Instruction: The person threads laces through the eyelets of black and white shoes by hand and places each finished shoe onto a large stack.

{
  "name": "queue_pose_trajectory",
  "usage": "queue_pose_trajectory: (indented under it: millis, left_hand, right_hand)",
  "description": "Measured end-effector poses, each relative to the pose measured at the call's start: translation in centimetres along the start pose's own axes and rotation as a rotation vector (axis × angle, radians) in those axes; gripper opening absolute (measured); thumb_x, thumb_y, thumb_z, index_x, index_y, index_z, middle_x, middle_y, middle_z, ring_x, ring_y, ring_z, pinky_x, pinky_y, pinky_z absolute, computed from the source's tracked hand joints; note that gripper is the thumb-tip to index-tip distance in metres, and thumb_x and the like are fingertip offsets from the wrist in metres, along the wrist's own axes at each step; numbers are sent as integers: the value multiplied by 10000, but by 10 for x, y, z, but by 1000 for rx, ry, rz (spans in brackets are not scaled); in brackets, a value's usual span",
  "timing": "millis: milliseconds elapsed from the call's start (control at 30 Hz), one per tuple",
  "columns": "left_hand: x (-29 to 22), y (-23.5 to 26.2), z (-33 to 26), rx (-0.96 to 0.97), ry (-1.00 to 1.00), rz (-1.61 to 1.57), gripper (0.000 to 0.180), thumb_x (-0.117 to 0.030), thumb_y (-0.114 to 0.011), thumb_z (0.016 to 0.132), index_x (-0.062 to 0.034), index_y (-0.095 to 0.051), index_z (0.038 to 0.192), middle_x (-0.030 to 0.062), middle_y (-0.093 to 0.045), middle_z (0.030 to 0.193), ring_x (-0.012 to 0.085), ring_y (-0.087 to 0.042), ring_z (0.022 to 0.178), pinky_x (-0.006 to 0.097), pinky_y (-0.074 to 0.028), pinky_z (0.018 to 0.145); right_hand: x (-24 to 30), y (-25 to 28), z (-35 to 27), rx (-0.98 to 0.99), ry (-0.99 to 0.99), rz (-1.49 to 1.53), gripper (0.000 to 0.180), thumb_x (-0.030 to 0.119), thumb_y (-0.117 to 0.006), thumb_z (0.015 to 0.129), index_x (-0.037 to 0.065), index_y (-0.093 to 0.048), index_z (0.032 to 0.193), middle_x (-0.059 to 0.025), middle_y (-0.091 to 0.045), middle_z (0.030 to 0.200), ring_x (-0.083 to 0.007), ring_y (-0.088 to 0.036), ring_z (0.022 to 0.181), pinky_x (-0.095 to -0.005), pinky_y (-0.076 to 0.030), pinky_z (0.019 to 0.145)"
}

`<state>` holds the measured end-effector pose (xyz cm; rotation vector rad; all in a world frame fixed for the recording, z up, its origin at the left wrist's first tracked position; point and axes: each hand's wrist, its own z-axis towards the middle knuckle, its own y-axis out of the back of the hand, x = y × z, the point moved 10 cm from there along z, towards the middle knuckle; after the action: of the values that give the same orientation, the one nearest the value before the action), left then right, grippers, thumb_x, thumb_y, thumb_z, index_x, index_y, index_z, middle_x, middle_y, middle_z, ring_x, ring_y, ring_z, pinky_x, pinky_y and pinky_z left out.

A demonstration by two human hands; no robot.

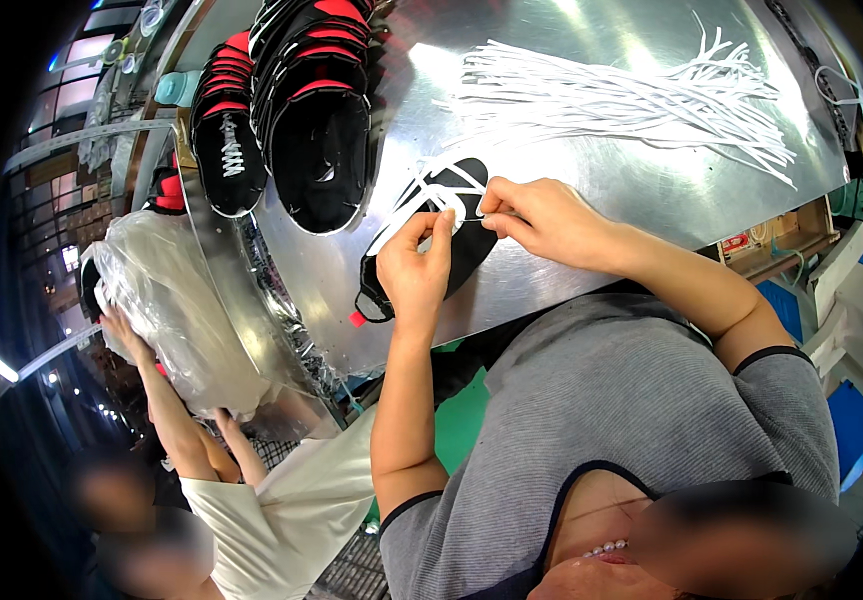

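A black shoe upper (470, 258) with white trim and a red heel tab (357, 319) lies on the metal table in front of me. White shoelace (436, 192) runs in loops across its toe end. My left hand (416, 262) is closed over the upper, thumb and finger pinching the lace. To its right, my right hand (550, 220) pinches a stretch of the same lace at the upper's edge. The fingertips of both hands are close together, and the lace ends within them are partly hidden.
A heap of loose white shoelaces (612, 100) spreads over the far side of the metal table (592, 180). Nested black uppers with red linings (320, 165) stand at the far left. Beyond the left edge, another person's hand (127, 335) touches a clear plastic bag (177, 310).
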<state>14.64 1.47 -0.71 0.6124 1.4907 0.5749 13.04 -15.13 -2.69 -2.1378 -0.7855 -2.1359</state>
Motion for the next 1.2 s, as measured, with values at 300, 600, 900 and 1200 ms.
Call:
queue_pose_trajectory:
  millis: [300, 600, 900, 1200]
  left_hand:
    - [-16, -5, -6, 85, -219, 49, 202, -165, -735, 825, -7, -700, 946, 122, -695, 841, 270, -668, 740, 328, -497, 671]
    - [-43, -3, -27, 52, -390, 141, 228, -78, -697, 819, -30, -668, 1040, 135, -655, 852, 321, -641, 721, 390, -489, 633]
    - [-62, 25, -74, -75, -749, 249, 140, -30, -732, 772, -63, -620, 849, 62, -615, 678, 223, -604, 577, 318, -466, 512]
    - [54, 1, -64, 504, 562, -710, 404, -280, -633, 953, -13, -605, 1255, 82, -607, 1252, 167, -543, 1139, 302, -402, 998]
  right_hand:
    - [7, -9, 12, 25, 14, -300, 144, 175, -597, 939, 37, -563, 960, -126, -665, 721, -335, -658, 699, -421, -492, 633]
    - [12, -30, 13, 53, -5, -337, 257, 58, -591, 876, -28, -427, 1054, -213, -673, 829, -389, -673, 817, -460, -516, 673]
    - [5, 63, 7, -170, -47, 272, 295, 278, -701, 888, 83, -539, 1039, 14, -568, 854, -90, -550, 786, -259, -460, 697]
    - [21, 15, 12, -162, 71, 108, 429, 298, -824, 762, 114, -526, 1009, 3, -536, 803, -120, -479, 712, -268, -397, 637]
